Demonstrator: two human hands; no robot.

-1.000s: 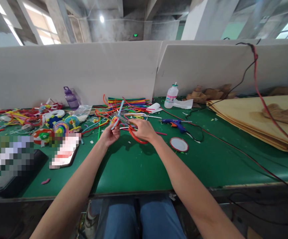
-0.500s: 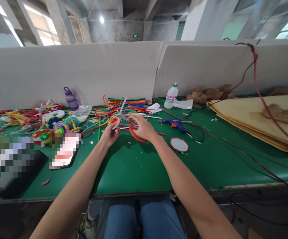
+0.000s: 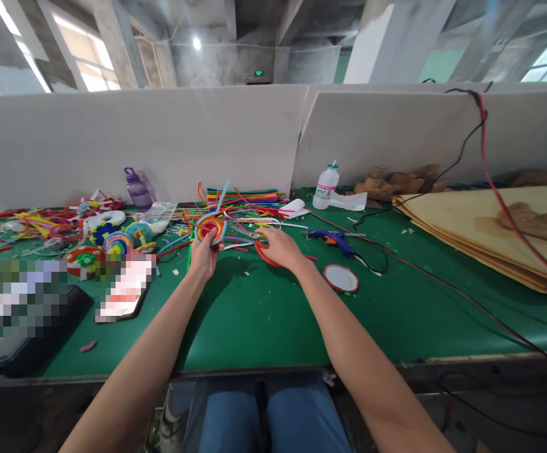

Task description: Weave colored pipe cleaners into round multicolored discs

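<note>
My left hand [image 3: 204, 257] pinches a round coil of pipe cleaners [image 3: 211, 224], wound in red, orange and yellow rings with light blue outside. A light blue pipe cleaner end [image 3: 223, 196] sticks up from the coil's edge. In my right hand [image 3: 281, 246] is a pair of scissors [image 3: 264, 254] with red handles, its blades pointing left towards the coil. A gap shows between the blade tips and the coil. Behind both hands lies a bundle of coloured pipe cleaners [image 3: 249, 196], with loose strands around it.
A blue glue gun [image 3: 332, 240] and a white disc with a red rim [image 3: 342, 278] lie to the right. Farther back stands a white bottle [image 3: 325, 189]. Finished coil pieces [image 3: 118, 244], a phone [image 3: 126, 286] and a purple bottle [image 3: 137, 190] are on the left.
My left hand has moved slightly left, and the coil now faces me more fully. The scissors, which were at the light blue strand, have drawn away to the right.
</note>
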